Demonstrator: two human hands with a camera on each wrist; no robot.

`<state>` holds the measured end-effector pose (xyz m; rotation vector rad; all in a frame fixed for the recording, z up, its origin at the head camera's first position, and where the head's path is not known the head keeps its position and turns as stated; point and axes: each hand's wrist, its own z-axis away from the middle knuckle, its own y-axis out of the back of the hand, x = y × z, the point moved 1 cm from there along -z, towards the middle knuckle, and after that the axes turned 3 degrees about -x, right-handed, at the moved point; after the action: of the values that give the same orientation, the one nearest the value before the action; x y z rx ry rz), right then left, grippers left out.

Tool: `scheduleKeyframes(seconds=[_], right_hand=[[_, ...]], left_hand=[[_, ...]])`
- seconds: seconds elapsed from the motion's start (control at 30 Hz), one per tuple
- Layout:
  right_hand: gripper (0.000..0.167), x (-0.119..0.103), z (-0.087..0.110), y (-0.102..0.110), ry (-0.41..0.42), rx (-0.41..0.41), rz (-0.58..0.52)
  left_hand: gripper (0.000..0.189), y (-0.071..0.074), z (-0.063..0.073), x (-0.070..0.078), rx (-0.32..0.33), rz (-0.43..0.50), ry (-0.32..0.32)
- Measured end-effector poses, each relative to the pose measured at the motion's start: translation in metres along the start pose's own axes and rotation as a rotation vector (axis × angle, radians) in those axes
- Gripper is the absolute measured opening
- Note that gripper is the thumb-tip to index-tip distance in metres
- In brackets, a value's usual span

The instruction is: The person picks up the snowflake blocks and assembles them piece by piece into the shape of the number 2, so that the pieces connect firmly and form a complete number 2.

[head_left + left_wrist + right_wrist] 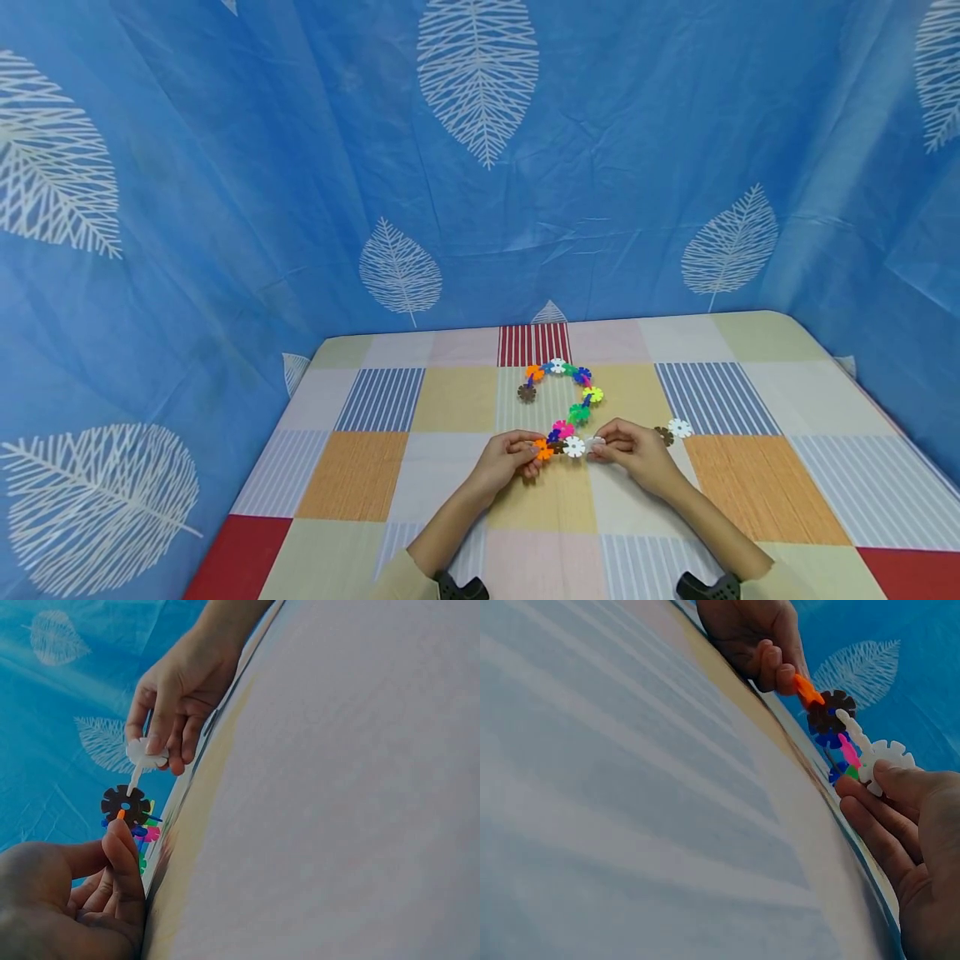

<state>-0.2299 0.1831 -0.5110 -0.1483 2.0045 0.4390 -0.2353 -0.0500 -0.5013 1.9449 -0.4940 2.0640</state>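
Observation:
A curved chain of colourful snowflake discs, slotted together, lies on the tablecloth ahead of both hands. My left hand [497, 460] pinches an orange snowflake disc [543, 450] at the chain's near end. In the left wrist view, a brown snowflake disc [124, 804] is joined to that orange one. My right hand [643, 457] pinches a white snowflake disc [892, 755] between thumb and fingers. This disc meets another white snowflake disc [573, 447], which joins the brown one. From there the chain runs through a pink disc [563, 429], a green disc [578, 414] and a yellow disc [592, 394].
Just beyond the right hand lie a loose-looking brown disc [664, 435] and a white disc [680, 427], close together. The chain's far end is a brown disc [527, 392]. A patchwork cloth [360, 475] covers the table, and a blue leaf-print curtain [570, 208] surrounds it.

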Motion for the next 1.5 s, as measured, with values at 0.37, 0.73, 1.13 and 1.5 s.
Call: scheduleKeyframes(seconds=[0.37,0.73,1.13,1.5], right_hand=[[0.004,-0.006,0.002,-0.006,0.04,-0.001,0.068],[0.013,0.021,0.007,-0.006,0.068,0.021,0.113],[0.015,-0.002,0.006,-0.013,0.142,0.091,0.315],[0.024,0.014,0.007,-0.01,0.147,0.127,0.47]], left_hand=[[0.021,0.007,-0.011,-0.022,-0.012,-0.056,0.016],[0.023,0.012,-0.013,-0.025,-0.068,0.002,0.021],[0.021,0.013,-0.013,-0.024,-0.062,-0.013,0.038],[0.021,0.01,-0.014,-0.024,-0.078,-0.089,0.03]])
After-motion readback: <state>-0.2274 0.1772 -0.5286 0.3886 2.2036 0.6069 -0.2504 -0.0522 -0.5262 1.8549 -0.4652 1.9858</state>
